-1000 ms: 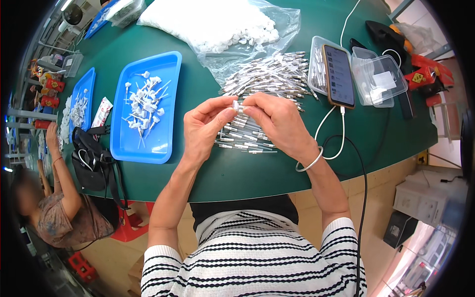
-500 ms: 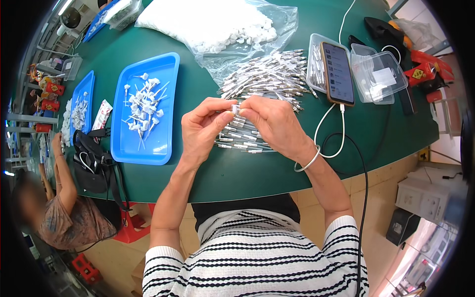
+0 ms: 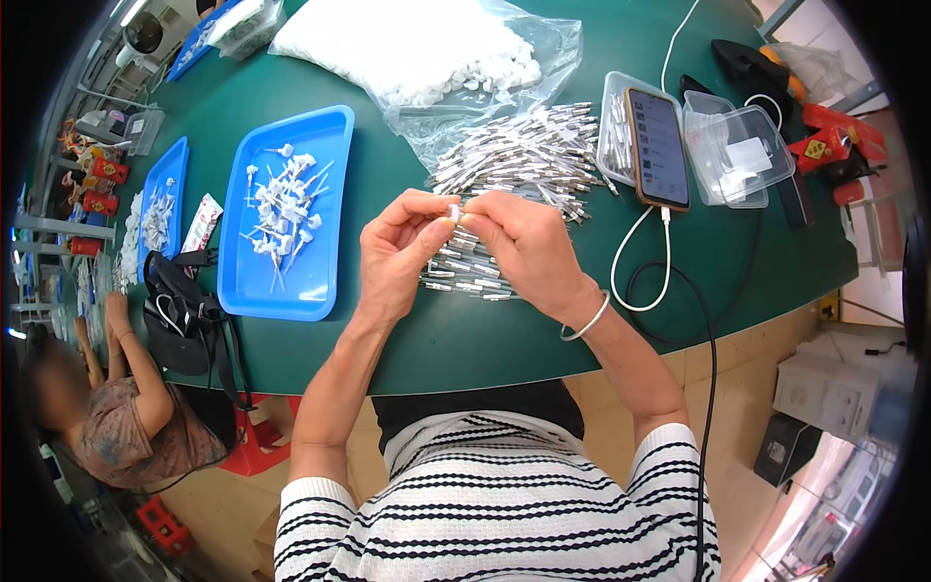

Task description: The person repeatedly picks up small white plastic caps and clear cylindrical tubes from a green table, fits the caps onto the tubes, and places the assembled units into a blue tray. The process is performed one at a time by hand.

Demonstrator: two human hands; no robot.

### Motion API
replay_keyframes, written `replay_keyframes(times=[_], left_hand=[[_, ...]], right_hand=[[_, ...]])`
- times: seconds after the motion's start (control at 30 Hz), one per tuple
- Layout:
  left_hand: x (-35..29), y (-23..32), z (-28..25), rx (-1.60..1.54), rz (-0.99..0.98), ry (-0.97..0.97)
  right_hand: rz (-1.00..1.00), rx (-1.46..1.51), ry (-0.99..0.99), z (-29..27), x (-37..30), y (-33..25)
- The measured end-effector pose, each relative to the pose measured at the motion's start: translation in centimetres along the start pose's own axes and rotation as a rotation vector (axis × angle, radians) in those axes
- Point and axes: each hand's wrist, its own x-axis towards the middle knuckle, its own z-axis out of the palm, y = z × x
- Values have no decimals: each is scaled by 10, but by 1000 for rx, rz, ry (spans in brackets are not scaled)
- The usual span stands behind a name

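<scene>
Two hands: both are meeting over the green table (image 3: 485, 339), fingertips pinched together on one small white-capped piece (image 3: 453, 210) so that it is sitting between them at chest level, above the work.
Left hand (image 3: 398, 257): thumb and forefinger are closing narrowly on the piece's near end, the other fingers curling under, likely steadying it.
Right hand (image 3: 529, 247): fingers are bunching tightly on the other end, seemingly pressing or twisting; a bangle (image 3: 587, 320) is sitting at the wrist.
Small piece: it is being held just above the heap of silvery pins (image 3: 524, 160), within short reach of fresh ones.
Heap of pins: it is lying spread directly ahead and under the hands, spilling from beside a clear bag of white caps (image 3: 427, 48).
Blue tray (image 3: 330, 136): it is resting to the left, holding finished-looking white-headed pins (image 3: 281, 204), kept apart from the raw heap.
Phone (image 3: 658, 145): it is lying on a clear box to the right, cable trailing off the edge, clear of the work.
Second person (image 3: 107, 427): sitting at far left, hands at another blue tray.
</scene>
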Motion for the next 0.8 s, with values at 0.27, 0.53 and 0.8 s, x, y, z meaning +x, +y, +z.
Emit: replay_keyframes(times=[0.27, 0.53, 0.8], left_hand=[[-3, 10, 2, 4, 51, 17], [-7, 13, 5, 18, 186, -82], [-7, 14, 6, 49, 230, -103]], right_hand=[[385, 293, -305, -22, 10, -12], [425, 670, -332, -15, 4, 0], [473, 865, -377, -11, 1, 2]])
